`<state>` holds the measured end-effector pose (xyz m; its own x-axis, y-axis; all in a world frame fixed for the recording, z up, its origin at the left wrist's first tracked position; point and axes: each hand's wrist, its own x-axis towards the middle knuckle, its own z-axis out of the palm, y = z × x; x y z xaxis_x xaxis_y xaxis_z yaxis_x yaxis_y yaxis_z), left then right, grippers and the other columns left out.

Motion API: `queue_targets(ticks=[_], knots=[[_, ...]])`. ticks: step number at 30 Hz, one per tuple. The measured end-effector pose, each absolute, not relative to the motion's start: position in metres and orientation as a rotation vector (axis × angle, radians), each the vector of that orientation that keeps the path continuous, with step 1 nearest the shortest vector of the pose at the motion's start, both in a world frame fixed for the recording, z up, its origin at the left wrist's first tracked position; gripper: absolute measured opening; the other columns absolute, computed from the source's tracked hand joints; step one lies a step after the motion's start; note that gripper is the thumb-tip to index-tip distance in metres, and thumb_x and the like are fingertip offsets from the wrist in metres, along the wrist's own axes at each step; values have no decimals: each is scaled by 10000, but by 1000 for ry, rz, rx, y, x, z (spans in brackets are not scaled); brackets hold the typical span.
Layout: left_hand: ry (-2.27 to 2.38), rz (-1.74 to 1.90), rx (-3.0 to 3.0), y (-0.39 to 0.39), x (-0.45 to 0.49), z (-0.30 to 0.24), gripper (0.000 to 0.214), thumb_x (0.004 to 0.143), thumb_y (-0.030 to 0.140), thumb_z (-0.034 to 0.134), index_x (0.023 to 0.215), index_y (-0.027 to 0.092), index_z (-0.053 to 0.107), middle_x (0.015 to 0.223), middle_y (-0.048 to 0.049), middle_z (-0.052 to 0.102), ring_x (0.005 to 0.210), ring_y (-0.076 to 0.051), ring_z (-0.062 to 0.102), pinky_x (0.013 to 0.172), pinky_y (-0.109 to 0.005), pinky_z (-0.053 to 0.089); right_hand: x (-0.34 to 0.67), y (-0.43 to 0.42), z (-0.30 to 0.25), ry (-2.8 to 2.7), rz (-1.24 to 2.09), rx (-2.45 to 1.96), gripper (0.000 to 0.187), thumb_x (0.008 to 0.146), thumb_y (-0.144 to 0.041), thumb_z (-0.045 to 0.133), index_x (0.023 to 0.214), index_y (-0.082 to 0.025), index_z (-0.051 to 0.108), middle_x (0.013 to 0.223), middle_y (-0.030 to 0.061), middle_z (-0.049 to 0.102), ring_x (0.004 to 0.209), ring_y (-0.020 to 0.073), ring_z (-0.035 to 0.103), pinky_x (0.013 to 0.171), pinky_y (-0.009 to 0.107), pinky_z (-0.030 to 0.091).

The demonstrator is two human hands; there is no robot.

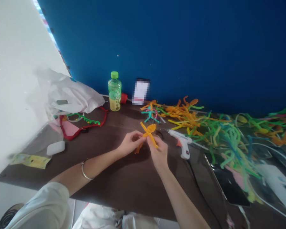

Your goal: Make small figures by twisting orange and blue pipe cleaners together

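Between my two hands, above the dark table, is an orange pipe-cleaner figure with a rounded head and thin limbs. My left hand pinches it from the left with thumb and forefinger. From below and to the right, my right hand has its fingers closed on the same figure. Part of an orange limb hangs below, partly hidden behind the fingers. Just beyond my hands lie small teal and orange pipe-cleaner figures. A white glue gun with an orange trigger rests right of my right hand.
A heap of green and orange pipe cleaners covers the right side, beside a dark tablet. At the back stand a green-capped bottle and a phone. A plastic bag and white case are left.
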<state>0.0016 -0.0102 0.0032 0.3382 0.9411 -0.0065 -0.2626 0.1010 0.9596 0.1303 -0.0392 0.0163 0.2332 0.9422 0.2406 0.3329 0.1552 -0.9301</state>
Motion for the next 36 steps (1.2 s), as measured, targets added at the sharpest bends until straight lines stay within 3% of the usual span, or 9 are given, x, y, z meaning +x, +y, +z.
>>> queue_targets(ticks=[5, 10, 16, 24, 30, 36], knots=[[745, 971, 1120, -8, -2, 5, 333, 685, 429, 624, 783, 113, 590, 654, -26, 599, 588, -92, 555, 608, -227, 450, 129, -39, 19, -1264, 755, -1364, 241, 720, -379, 592, 756, -151, 661, 739, 50, 647, 678, 169, 591, 637, 290, 471], [583, 920, 962, -8, -4, 5, 273, 698, 378, 634, 733, 112, 586, 624, -11, 558, 571, -77, 529, 592, -207, 434, 127, -40, 22, -1182, 844, -1350, 237, 702, -383, 622, 777, -162, 666, 714, 45, 661, 657, 171, 606, 646, 300, 493], [436, 839, 760, -6, -4, 4, 220, 711, 313, 638, 696, 101, 583, 605, -5, 521, 545, -72, 521, 606, -218, 439, 129, -39, 19, -1153, 1057, -1299, 303, 727, -436, 584, 797, -151, 656, 628, 44, 652, 542, 168, 590, 532, 301, 499], [404, 685, 670, 0, -10, 4, 210, 677, 277, 665, 739, 85, 608, 553, -4, 520, 488, -74, 504, 598, -252, 468, 144, -33, 14, -1258, 989, -1331, 319, 690, -443, 621, 809, -154, 685, 728, 54, 676, 671, 192, 610, 575, 293, 484], [395, 580, 629, -4, -11, 3, 203, 712, 263, 632, 786, 75, 613, 572, -8, 516, 516, -73, 510, 628, -258, 475, 147, -33, 18, -1223, 1066, -1299, 289, 639, -446, 665, 703, -165, 678, 701, 44, 674, 667, 185, 611, 628, 306, 485], [420, 568, 600, -10, -10, 6, 197, 726, 264, 615, 791, 77, 600, 585, -12, 532, 528, -78, 527, 630, -258, 488, 145, -33, 17, -1040, 1287, -1216, 304, 600, -460, 689, 573, -167, 614, 569, 4, 606, 494, 113, 529, 490, 250, 430]])
